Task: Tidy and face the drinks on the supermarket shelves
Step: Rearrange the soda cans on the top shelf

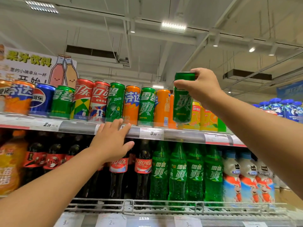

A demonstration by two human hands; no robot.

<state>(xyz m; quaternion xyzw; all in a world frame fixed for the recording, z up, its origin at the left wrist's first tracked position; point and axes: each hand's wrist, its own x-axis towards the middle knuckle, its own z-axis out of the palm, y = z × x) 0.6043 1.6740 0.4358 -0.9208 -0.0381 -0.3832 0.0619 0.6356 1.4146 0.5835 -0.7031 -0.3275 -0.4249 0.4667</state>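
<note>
My right hand (200, 86) grips a tall green Sprite can (182, 102) by its top and holds it in the air, above the front edge of the top shelf (78, 126). A mixed row of tall cans stands on that shelf: orange Fanta (131, 104), red Coca-Cola (100, 100), green Sprite (146, 106), blue Pepsi (42, 97). The lifted can hangs in front of an orange can (162, 108) and yellow cans (208, 119). My left hand (113, 141) reaches forward, fingers straight, its fingertips on the shelf's price strip below the Fanta can.
The shelf below holds dark cola bottles (142, 167), green Sprite bottles (177, 174), and white milk-drink bottles (247, 177) behind a wire rail (164, 206). Orange bottles (9, 161) stand far left. Blue-capped bottles (285, 108) are at the right. A juice sign (32, 68) rises behind the cans.
</note>
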